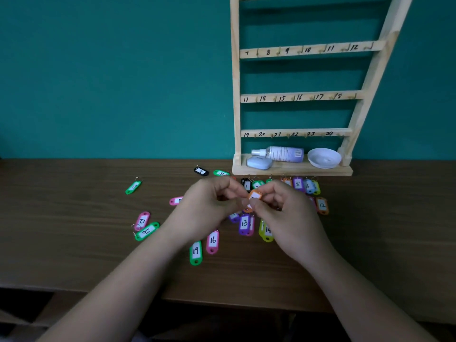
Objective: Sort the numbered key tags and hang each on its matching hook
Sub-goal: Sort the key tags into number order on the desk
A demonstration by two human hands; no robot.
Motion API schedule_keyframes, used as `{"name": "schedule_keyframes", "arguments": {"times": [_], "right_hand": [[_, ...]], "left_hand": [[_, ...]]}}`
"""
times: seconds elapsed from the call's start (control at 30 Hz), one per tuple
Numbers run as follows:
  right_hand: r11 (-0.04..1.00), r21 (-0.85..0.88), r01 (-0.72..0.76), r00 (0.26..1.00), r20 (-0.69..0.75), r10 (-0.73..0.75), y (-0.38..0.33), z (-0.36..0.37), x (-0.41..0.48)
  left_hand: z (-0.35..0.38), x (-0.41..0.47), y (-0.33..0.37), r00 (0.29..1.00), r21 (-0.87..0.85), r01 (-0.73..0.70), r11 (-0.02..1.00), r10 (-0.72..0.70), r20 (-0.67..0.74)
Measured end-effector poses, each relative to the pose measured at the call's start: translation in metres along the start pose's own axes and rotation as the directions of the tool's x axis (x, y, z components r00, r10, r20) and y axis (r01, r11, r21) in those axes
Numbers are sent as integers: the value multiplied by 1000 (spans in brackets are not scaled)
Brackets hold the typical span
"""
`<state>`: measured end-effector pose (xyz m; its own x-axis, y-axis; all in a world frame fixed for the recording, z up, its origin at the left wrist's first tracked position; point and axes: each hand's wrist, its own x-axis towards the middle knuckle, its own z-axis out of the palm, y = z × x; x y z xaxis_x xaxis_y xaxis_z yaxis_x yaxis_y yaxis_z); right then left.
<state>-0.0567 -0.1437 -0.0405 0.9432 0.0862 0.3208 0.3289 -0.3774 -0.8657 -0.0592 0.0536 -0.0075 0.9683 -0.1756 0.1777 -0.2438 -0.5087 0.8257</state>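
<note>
Right now I have my left hand (209,201) and right hand (283,206) both pinching one orange tag (254,195) above the counter (74,218); its number is unreadable, so next I must read it, then find its hook on the rack (301,133).

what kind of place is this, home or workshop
Probably a home desk or hobby corner, not a workshop: a wooden table against a teal wall, and a numbered wooden hook rack with a spray bottle and a white dish on its base shelf.
</note>
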Motion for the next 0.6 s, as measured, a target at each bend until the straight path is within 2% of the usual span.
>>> {"name": "schedule_keyframes", "arguments": {"times": [0.07, 0.13, 0.23, 0.33, 0.43, 0.6], "right_hand": [[1000, 26, -15, 1000, 10, 14, 0, -3, 1], [1000, 27, -11, 1000, 11, 11, 0, -8, 2], [1000, 11, 0, 1000, -6, 1, 1, -15, 4], [1000, -12, -10, 1000, -24, 9, 2, -19, 6], [999, -31, -10, 999, -32, 9, 4, -19, 6], [997, -76, -11, 999, -39, 8, 7, -18, 5]], "left_hand": [[-7, 6, -4, 1000, 1, 16, 1000, -16, 8], [-18, 20, -11, 998, 58, 25, 998, -22, -52], [-33, 49, -24, 986, 251, 43, 967, -1, -167], [-39, 77, -34, 979, 418, 73, 905, 15, -203], [-42, 100, -41, 990, 548, 68, 834, 12, -141], [-43, 124, -50, 998, 673, 19, 740, -55, 33]]}}
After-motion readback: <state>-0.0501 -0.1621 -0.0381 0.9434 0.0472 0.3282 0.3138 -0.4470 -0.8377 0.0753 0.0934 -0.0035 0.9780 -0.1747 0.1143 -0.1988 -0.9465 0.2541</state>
